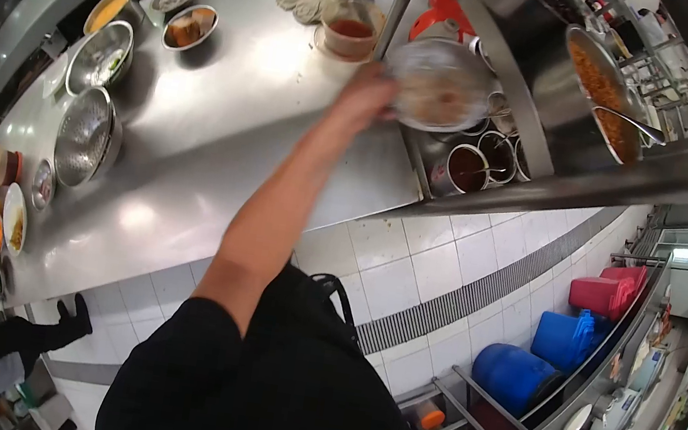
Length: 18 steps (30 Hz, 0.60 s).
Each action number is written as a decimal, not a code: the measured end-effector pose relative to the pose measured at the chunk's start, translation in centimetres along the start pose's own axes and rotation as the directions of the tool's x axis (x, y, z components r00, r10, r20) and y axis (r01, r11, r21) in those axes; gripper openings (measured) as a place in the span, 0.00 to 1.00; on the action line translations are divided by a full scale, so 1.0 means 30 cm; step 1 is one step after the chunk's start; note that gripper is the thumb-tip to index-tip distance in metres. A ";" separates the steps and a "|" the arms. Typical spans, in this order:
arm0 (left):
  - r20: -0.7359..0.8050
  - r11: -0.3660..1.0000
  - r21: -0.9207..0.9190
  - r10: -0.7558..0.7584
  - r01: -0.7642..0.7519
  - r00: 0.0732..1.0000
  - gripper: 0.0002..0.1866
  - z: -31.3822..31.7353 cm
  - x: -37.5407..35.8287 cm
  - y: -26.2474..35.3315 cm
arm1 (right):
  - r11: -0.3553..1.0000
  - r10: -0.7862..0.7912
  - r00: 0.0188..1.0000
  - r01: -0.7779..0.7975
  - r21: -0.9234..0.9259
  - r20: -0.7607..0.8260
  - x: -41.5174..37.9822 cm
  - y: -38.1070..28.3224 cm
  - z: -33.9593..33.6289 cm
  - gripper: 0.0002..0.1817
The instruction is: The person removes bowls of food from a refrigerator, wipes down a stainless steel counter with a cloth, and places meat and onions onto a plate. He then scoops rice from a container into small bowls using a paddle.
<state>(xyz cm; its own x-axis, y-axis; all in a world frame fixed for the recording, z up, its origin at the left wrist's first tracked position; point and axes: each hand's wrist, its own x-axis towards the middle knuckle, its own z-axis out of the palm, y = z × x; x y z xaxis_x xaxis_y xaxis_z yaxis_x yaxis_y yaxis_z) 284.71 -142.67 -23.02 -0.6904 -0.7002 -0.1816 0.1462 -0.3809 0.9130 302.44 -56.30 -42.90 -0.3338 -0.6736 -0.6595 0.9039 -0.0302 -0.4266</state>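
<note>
My left hand (368, 95) is closed on the near-left rim of a round bowl (441, 88), blurred by motion. The bowl looks clear or plastic-covered, with pale brownish contents I cannot make out. It is held up over the corner between the steel counter (227, 111) and a recess of sauce pots. Just left of the hand, a clear tub of red sauce (349, 38) stands near a metal post, with a crumpled pale cloth (303, 3) beside it. Below the bowl are a pot of dark red sauce (466, 169) and a second sauce pot (497, 156). My right hand is out of view.
Steel bowls, a perforated colander (84, 139) and a plate of food (14, 217) line the counter's far left. A pan of orange-brown food (593, 70) sits right. Blue barrels (511, 375) stand beyond the tiled floor (440, 281). Another person (9, 344) is at lower left.
</note>
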 end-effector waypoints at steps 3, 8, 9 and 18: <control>0.204 0.991 -0.061 -0.103 0.118 0.973 0.07 0.321 0.190 0.024 | 0.965 0.007 0.971 -0.068 -0.252 -0.239 -0.151 0.123 -0.335 0.24; 0.226 0.840 -0.540 0.203 -0.051 0.953 0.09 0.650 0.545 -0.156 | 0.802 -0.321 0.571 -0.261 -0.537 -0.756 0.014 -0.244 0.489 0.29; 0.091 0.649 -0.722 0.433 -0.240 0.897 0.14 0.698 0.592 -0.200 | 0.803 -0.399 0.605 -0.134 -0.581 -0.690 0.032 -0.266 0.501 0.31; 0.008 0.953 -0.300 0.037 -0.033 0.999 0.13 0.471 0.063 0.011 | 0.623 -0.477 0.699 -0.158 -0.766 -0.532 0.313 -0.464 0.920 0.29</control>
<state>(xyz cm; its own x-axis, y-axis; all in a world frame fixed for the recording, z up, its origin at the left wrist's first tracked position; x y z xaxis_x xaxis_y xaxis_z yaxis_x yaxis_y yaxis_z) 273.43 -135.59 -17.89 -0.6899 -0.7093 -0.1447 0.3747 -0.5209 0.7670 294.09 -82.59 -26.08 -0.8071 -0.0638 -0.5869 0.4108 0.6534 -0.6359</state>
